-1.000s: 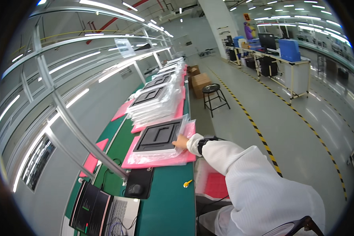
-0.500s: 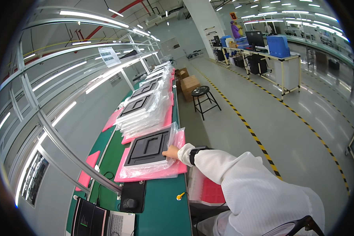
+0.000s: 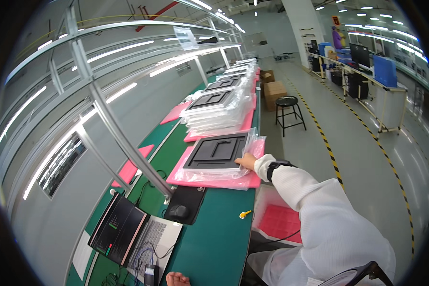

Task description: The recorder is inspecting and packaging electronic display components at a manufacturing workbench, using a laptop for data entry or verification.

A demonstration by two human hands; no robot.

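My right hand (image 3: 247, 161) reaches out along the long green work table (image 3: 214, 248) and rests, fingers laid flat, on the near right edge of a flat black moulded tray (image 3: 217, 152) sealed in a clear plastic bag (image 3: 252, 143) — I cannot tell whether the fingers pinch the edge or only press on it. The bagged tray lies on a pink foam sheet (image 3: 214, 181). Just beyond my hand stands a tall stack of the same bagged black trays (image 3: 219, 110) on more pink foam. Of my left hand (image 3: 177, 279) only the knuckles show at the lower edge, so its grip is unclear; it sits beside an open laptop (image 3: 128, 233). Between the two hands lie a black mouse on its pad (image 3: 178, 212) and a small yellow tool (image 3: 244, 214) — and below my right forearm a white bin (image 3: 264, 200) holds pink foam sheets (image 3: 283, 223).
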